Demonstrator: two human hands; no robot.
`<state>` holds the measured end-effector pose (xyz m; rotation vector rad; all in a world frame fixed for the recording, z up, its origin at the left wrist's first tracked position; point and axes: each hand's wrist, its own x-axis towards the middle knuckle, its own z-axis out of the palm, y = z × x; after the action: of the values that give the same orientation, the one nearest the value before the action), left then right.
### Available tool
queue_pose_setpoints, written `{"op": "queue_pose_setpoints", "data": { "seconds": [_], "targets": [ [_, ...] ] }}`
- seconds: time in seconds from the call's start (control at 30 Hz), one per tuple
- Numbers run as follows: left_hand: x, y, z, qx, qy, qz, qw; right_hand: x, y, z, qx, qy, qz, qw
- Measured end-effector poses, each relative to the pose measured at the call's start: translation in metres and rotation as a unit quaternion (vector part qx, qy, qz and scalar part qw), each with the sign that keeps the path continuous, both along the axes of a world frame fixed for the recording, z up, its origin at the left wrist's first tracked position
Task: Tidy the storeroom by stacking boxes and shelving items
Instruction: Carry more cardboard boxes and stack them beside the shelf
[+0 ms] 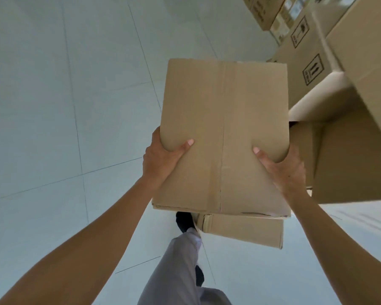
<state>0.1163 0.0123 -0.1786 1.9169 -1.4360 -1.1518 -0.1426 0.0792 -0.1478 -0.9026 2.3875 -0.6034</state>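
Two bare forearms are reaching in from the bottom corners. Between them a grey trouser leg [176, 271] is showing over the pale tiled floor [53, 106], with a dark shoe [184, 221] poking out ahead of it. Just past the shoe, a second piece of cardboard [240, 230] is peeking out beneath the load; I can't tell whether the two are touching.

The left hand [161, 159] is gripping the near left side of the cardboard box [224, 117], thumb lying flat on top and fingers curling under, out of sight. The right hand [284, 170] is mirroring it on the near right side, thumb on top as well. The box is hanging in the air between both hands, stretching away from the person, its centre seam running straight down the middle.

Right beside the box's right edge, a stack of brown cartons [350, 168] is looming large and blurred. Farther back, more cartons with printed handling symbols [312, 69] are lining up toward the top corner.
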Motion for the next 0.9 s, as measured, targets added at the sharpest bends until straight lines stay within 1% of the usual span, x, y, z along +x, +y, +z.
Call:
{"op": "queue_pose_setpoints", "data": {
  "seconds": [0.2, 0.37, 0.53, 0.77, 0.9],
  "targets": [
    [-0.002, 0.056, 0.056, -0.022, 0.012, -0.075, 0.997, 0.012, 0.093, 0.059, -0.025, 0.024, -0.056, 0.998],
    [0.006, 0.102, 0.079, -0.032, 0.011, -0.147, 0.989, 0.037, 0.177, 0.082, -0.029, 0.024, -0.114, 0.993],
    [0.020, 0.123, 0.089, -0.035, 0.009, -0.222, 0.974, 0.073, 0.233, 0.093, -0.033, 0.023, -0.185, 0.982],
    [0.046, 0.127, 0.096, -0.058, 0.000, -0.325, 0.944, 0.142, 0.283, 0.099, -0.050, 0.016, -0.281, 0.958],
    [0.041, 0.134, 0.104, -0.073, 0.003, -0.404, 0.912, 0.174, 0.316, 0.102, -0.062, 0.020, -0.349, 0.935]
  ]
}}
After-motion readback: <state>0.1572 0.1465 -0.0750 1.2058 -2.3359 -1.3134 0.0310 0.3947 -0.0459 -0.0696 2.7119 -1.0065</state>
